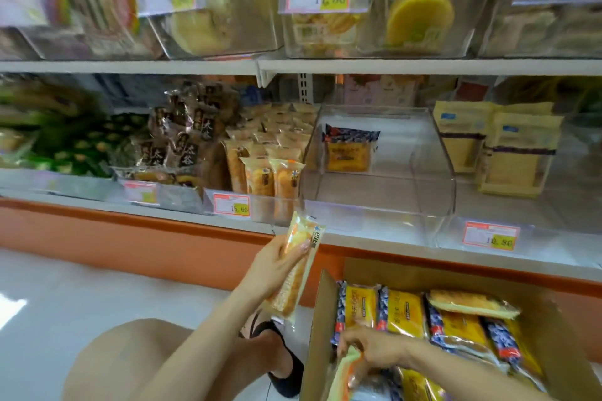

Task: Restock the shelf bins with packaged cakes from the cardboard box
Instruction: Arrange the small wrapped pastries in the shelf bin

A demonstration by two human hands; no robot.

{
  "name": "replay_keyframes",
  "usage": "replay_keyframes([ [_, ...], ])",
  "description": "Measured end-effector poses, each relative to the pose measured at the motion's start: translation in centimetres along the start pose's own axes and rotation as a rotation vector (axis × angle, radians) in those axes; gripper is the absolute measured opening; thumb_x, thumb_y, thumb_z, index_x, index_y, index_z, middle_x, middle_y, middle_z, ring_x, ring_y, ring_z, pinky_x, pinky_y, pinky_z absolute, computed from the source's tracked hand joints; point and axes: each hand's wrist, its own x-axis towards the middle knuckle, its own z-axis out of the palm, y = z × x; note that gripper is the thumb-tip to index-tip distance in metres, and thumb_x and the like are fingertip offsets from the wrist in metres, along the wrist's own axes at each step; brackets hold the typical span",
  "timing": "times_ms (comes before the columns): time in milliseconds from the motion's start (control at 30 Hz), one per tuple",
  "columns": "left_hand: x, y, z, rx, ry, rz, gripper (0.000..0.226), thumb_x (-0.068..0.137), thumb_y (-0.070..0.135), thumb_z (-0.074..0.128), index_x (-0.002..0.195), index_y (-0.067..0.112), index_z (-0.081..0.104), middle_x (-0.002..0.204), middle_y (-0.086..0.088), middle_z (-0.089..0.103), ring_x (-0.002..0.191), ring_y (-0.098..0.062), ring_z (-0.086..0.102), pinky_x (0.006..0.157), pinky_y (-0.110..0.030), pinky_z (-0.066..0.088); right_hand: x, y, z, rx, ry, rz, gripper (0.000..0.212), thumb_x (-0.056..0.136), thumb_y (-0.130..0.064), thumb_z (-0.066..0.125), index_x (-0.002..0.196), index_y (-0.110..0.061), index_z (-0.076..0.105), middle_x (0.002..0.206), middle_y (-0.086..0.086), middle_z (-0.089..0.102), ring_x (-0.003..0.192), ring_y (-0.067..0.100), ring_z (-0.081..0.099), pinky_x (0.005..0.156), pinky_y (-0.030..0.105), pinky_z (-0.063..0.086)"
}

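Two long packaged cakes are in play. One long cake (pixel 294 270), orange and cream in its wrapper, is gripped round its middle by the left hand (pixel 277 265). It is held up just below the edge of the lower shelf (pixel 374 241), with its top end tilted toward the bins. The other cake (pixel 345 368) is down in the cardboard box (pixel 321 319), where the right hand (pixel 371 348) grasps the top of the wrapper with curled fingers. Beside it in the box lie blue-and-yellow packs (pixel 404 312), a different sort.

Just above the raised cake stands a row of matching cakes (pixel 272 177), upright and packed close. That looks like its home. I'd slot it in at the front, upright with the label facing out, taking care not to squash its soft body or tip its neighbours forward.

Just to the right, the clear bin (pixel 378 202) holds a single blue-and-yellow pack (pixel 350 153), set well back. The packs in the box seem meant for that bin, so the two sorts are best kept apart.
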Motion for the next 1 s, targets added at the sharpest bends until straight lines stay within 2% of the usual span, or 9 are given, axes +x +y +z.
replay_keyframes([
  [100,0.0,1.0,-2.5,-0.065,0.002,0.019,0.042,0.082,0.053,0.057,0.108,0.02,0.055,0.098,0.003,0.065,0.091,-0.014,0.063,0.083,-0.032,0.051,-1.7,-1.8,-1.1,0.026,0.062,-0.076,0.022,0.079,-0.02,0.075,0.096,-0.014,0.062,0.116,0.003,0.059,0.113,0.019,0.052,0.09,0.032,0.04],
  [200,-0.1,2.5,-5.9,-0.09,0.032,0.089,0.038,0.082,0.047,0.06,0.11,0.022,0.054,0.099,0.003,0.065,0.09,-0.01,0.064,0.079,-0.027,0.052,-3.2,-3.7,-3.3,0.099,0.186,-0.175,0.029,0.07,-0.022,0.083,0.067,-0.023,0.054,0.067,-0.015,0.058,0.067,0.003,0.054,0.06,0.019,0.039],
  [300,0.4,3.8,-9.6,-0.042,0.14,0.172,0.021,0.086,0.037,0.061,0.1,0.023,0.055,0.093,0.006,0.064,0.083,-0.005,0.063,0.07,-0.019,0.049,-4.8,-6.5,-5.7,0.182,0.375,-0.287,0.028,0.063,-0.021,0.086,0.075,-0.013,0.062,0.07,-0.006,0.065,0.067,0.01,0.061,0.062,0.029,0.048],
  [367,1.0,4.3,-12.2,0.006,0.237,0.219,0.017,0.084,0.036,0.064,0.094,0.024,0.055,0.09,0.005,0.063,0.083,-0.008,0.061,0.072,-0.024,0.05,-5.9,-8.8,-7.2,0.263,0.493,-0.371,0.045,0.057,-0.027,0.085,0.086,-0.001,0.062,0.074,0.003,0.068,0.07,0.017,0.064,0.065,0.038,0.051],
  [433,1.9,4.9,-14.4,0.018,0.282,0.255,0.017,0.083,0.035,0.065,0.092,0.024,0.056,0.088,0.003,0.063,0.083,-0.012,0.06,0.075,-0.027,0.05,-6.7,-11.0,-8.4,0.3,0.554,-0.438,0.04,0.065,-0.019,0.084,0.089,0.001,0.06,0.07,0.002,0.068,0.063,0.016,0.064,0.055,0.034,0.054],
  [533,3.8,5.9,-16.5,-0.004,0.307,0.282,0.026,0.084,0.029,0.067,0.103,0.015,0.057,0.096,-0.003,0.063,0.091,-0.018,0.06,0.08,-0.028,0.048,-7.7,-13.6,-9.7,0.286,0.601,-0.524,0.019,0.08,-0.008,0.073,0.094,-0.004,0.061,0.076,0.005,0.07,0.063,0.019,0.067,0.056,0.033,0.057],
  [700,7.8,5.8,-17.4,0.034,0.318,0.273,0.048,0.08,0.022,0.072,0.122,0.02,0.048,0.113,0.002,0.06,0.111,-0.02,0.056,0.097,-0.034,0.044,-7.7,-15.8,-10.2,0.325,0.703,-0.593,0.016,0.08,-0.009,0.072,0.093,-0.009,0.063,0.082,0.004,0.072,0.075,0.019,0.07,0.062,0.033,0.058],
  [833,10.7,3.7,-17.6,0.311,0.336,0.189,0.075,0.076,0.027,0.076,0.135,0.013,0.031,0.122,-0.011,0.057,0.11,-0.03,0.056,0.088,-0.033,0.043,-6.8,-16.7,-10.5,0.33,0.751,-0.64,0.016,0.079,-0.01,0.073,0.092,-0.014,0.065,0.085,0.0,0.071,0.081,0.016,0.069,0.062,0.033,0.058],
  [1000,12.7,1.0,-18.2,0.759,0.372,0.335,0.063,0.075,0.033,0.074,0.128,0.02,0.041,0.121,-0.003,0.056,0.114,-0.028,0.05,0.096,-0.039,0.034,-4.8,-18.1,-11.2,0.337,0.803,-0.673,0.017,0.079,-0.01,0.073,0.09,-0.021,0.067,0.086,-0.002,0.07,0.083,0.016,0.068,0.067,0.037,0.059],
])
